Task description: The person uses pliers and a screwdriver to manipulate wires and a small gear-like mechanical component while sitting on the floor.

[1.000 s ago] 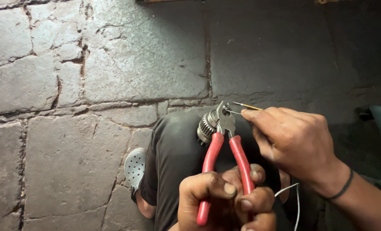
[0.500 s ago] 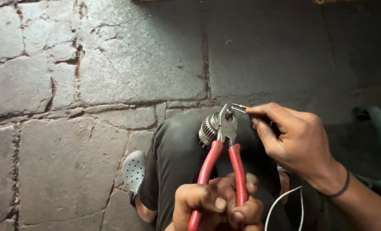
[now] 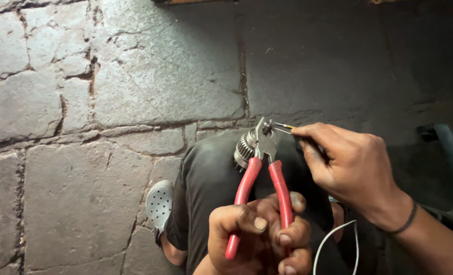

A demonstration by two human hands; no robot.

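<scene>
My left hand (image 3: 259,234) grips the red handles of a pair of pliers (image 3: 259,175) and holds them upright. The steel jaws sit closed on the end of a thin wire (image 3: 283,127). My right hand (image 3: 351,168) pinches that wire just to the right of the jaws. A white stretch of wire (image 3: 333,239) loops down below my right wrist. A small round metal part with ridges (image 3: 244,149) shows just left of the pliers' head, resting on my dark-trousered knee (image 3: 206,178).
Rough grey stone slabs (image 3: 135,81) with cracked joints cover the floor. My foot in a grey perforated clog (image 3: 159,203) rests on the floor at lower left. A dark bluish object (image 3: 448,147) lies in shadow at the right edge.
The pliers' handles have been squeezed closer together and the jaws have closed on the wire tip. Both hands have shifted slightly down and right in view.
</scene>
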